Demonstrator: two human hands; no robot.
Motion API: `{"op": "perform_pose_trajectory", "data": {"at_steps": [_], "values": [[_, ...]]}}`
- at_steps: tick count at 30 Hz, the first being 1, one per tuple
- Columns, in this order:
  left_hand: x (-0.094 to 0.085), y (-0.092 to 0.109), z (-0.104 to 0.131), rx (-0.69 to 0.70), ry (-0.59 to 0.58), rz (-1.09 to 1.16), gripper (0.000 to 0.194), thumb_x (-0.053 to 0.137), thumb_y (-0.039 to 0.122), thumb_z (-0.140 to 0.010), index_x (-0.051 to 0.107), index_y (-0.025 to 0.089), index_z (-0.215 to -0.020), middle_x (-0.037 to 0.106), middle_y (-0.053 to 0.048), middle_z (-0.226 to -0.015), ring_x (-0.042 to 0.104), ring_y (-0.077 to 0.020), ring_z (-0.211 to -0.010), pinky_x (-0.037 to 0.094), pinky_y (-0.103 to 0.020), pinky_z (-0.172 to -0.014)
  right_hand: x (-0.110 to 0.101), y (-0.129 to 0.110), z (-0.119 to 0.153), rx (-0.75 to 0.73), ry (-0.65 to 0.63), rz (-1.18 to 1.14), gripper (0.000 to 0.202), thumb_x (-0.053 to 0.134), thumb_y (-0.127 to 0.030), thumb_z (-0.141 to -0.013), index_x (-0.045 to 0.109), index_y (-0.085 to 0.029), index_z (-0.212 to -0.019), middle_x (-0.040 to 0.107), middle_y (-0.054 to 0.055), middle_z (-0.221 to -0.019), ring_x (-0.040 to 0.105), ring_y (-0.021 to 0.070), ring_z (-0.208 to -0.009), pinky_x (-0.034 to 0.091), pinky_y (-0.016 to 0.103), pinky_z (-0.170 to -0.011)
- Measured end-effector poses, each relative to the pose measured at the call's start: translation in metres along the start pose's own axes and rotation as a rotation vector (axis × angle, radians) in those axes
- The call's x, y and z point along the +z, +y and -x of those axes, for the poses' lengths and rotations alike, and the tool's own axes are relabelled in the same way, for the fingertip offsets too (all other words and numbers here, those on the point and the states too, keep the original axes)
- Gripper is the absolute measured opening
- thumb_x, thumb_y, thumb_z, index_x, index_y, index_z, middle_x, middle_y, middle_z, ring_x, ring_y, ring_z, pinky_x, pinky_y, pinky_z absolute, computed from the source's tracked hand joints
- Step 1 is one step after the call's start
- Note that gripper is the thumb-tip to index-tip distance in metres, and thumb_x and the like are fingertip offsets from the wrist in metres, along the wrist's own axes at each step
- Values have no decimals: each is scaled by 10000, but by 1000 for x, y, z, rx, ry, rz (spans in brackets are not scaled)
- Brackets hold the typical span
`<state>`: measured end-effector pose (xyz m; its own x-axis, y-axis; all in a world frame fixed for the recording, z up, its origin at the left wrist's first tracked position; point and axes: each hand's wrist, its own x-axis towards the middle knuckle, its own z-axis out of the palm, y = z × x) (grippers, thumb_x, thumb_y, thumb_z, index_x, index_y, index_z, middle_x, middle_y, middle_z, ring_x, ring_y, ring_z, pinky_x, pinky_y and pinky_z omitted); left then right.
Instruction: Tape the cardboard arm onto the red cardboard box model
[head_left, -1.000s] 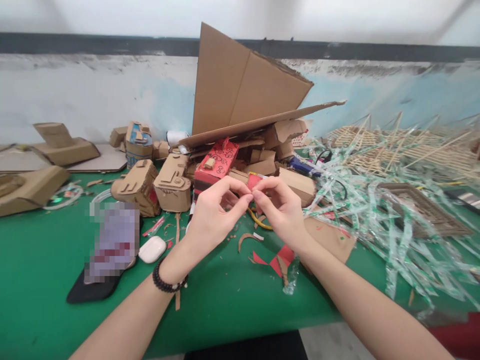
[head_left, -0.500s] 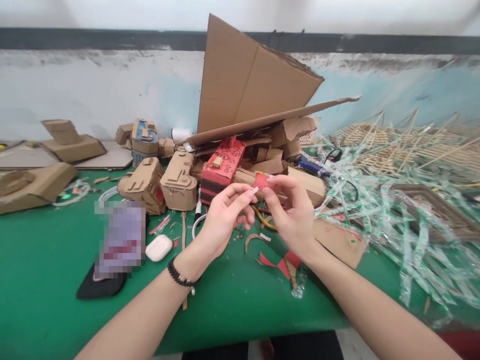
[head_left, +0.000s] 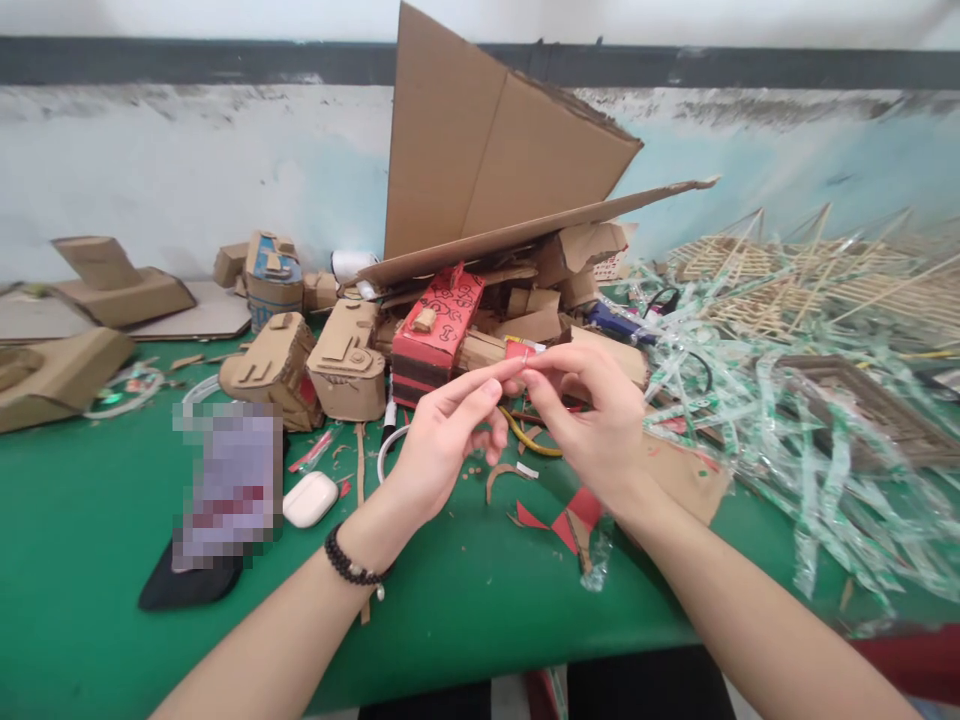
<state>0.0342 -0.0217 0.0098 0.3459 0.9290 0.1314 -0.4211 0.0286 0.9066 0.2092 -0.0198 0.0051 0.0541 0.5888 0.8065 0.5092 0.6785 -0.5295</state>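
Note:
Both hands meet above the table, fingertips touching. My right hand (head_left: pixel 592 405) is closed in a pinch of thumb and index finger, with a tiny whitish strip (head_left: pixel 527 357) at its tips. My left hand (head_left: pixel 454 430) is closed, thumb pressed against the index finger, whose tip reaches to the strip; whether anything sits under the thumb is hidden. Just behind the fingertips shows a red patch (head_left: pixel 517 349), partly covered by my fingers. Beyond my left hand stands a red cardboard box (head_left: pixel 433 345) with black drawn patterns. Red and brown scraps (head_left: pixel 576 522) lie below my right hand.
Cardboard models (head_left: pixel 347 375) stand along the back under a large leaning cardboard sheet (head_left: pixel 442 150). A blurred phone-like object (head_left: pixel 232 490) and a white earbud case (head_left: pixel 310 499) lie left on the green table (head_left: pixel 480 640). Tangled clear-green tape (head_left: pixel 795 470) and thin wooden sticks (head_left: pixel 735 265) fill the right.
The small white strip has gone from my left fingertips to my right fingertips. My left index finger has straightened, and the hands have come together. The view has shifted slightly.

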Motion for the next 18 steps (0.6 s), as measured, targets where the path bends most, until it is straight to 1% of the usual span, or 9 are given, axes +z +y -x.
{"op": "perform_pose_trajectory", "data": {"at_steps": [1, 3, 5, 7, 9, 11, 13, 18], "values": [[0, -1, 0, 62, -6, -88, 298, 748, 369, -1012, 844, 269, -1276, 732, -56, -1097, 597, -57, -610, 518, -178, -482, 0, 0, 0, 28, -1, -20, 34, 732, -215, -1004, 750, -232, -1027, 768, 47, -974, 660, 133, -684, 552, 273, -541], [-1, -2, 1, 234, -4, -331, 310, 682, 317, -1058, 817, 274, -1334, 723, -65, -1156, 622, -60, -641, 547, -189, -526, 0, -1, 0, 111, -8, -79, 41, 725, -259, -1013, 752, -229, -1003, 761, 48, -962, 691, 149, -724, 568, 282, -570], [-2, -4, 2, 431, 3, -599, 344, 638, 242, -1080, 785, 268, -1390, 720, -74, -1187, 677, -88, -759, 582, -197, -612, -1, -1, -1, 221, -24, -163, 110, 712, -322, -1026, 753, -229, -986, 760, 44, -939, 705, 161, -750, 569, 282, -580], [-3, -6, 2, 597, 1, -807, 390, 609, 170, -1084, 748, 249, -1441, 730, -85, -1205, 713, -125, -919, 607, -212, -720, -2, -1, -3, 325, -40, -248, 191, 715, -404, -1028, 756, -227, -970, 746, 23, -861, 677, 151, -696, 553, 272, -569], [-4, -8, 2, 695, -13, -928, 433, 590, 124, -1083, 710, 236, -1483, 734, -91, -1222, 718, -142, -1004, 613, -226, -780, -3, -1, -5, 405, -53, -318, 271, 735, -486, -1011, 761, -224, -952, 708, -6, -765, 624, 133, -621, 533, 260, -550], [-5, -9, 1, 731, -22, -980, 462, 571, 100, -1083, 685, 235, -1509, 728, -91, -1232, 721, -143, -1015, 614, -230, -800, -4, 0, -8, 462, -62, -374, 321, 758, -538, -988, 763, -220, -939, 678, -24, -723, 587, 118, -578, 520, 250, -530], [-6, -8, 1, 726, -29, -990, 474, 556, 95, -1083, 678, 241, -1517, 724, -89, -1236, 728, -143, -1006, 616, -232, -806, -5, 0, -9, 484, -68, -423, 347, 776, -562, -971, 757, -218, -925, 672, -30, -721, 573, 109, -554, 505, 241, -500], [-3, -5, 5, 655, -30, -937, 462, 559, 137, -1090, 686, 259, -1517, 735, -94, -1261, 732, -171, -1038, 625, -266, -855, -4, 0, -10, 437, -87, -483, 357, 779, -576, -977, 719, -229, -923, 631, -44, -668, 554, 105, -501, 480, 245, -457]]}}
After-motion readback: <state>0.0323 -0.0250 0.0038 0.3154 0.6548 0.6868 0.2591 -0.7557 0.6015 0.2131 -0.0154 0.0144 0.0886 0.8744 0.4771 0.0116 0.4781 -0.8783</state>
